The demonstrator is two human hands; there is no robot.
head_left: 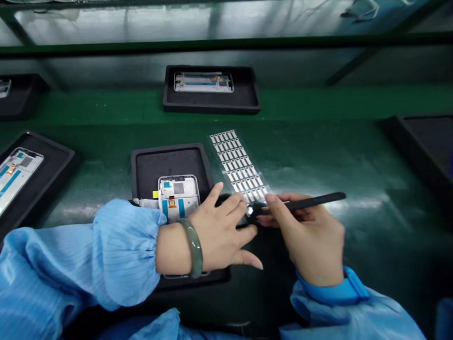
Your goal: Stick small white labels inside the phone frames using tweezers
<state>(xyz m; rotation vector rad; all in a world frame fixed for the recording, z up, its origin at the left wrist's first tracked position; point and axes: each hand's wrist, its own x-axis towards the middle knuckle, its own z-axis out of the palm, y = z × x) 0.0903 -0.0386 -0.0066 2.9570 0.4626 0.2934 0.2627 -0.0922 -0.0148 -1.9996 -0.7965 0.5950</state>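
Note:
A phone frame (pixel 179 194) with blue strips lies in a black tray (pixel 148 165), partly covered by my left forearm and hand. My left hand (pixel 223 234), with a green bangle at the wrist, has its fingers spread and reaches past the tray toward the bottom of a sheet of small white stickers (pixel 237 162). Between thumb and fingers my right hand (pixel 310 236) holds black tweezers (pixel 316 200), their tips pointing left near my left fingertips. A small dark, shiny object (pixel 250 209) is by those tips, too hidden to make out.
Another phone frame (pixel 204 82) rests in a black tray (pixel 248 97) at the back. On the left a tilted black tray (pixel 55 151) holds a phone frame (pixel 16 177). A dark tray (pixel 430 148) with a blue item stands at the right. White cables lie at top right.

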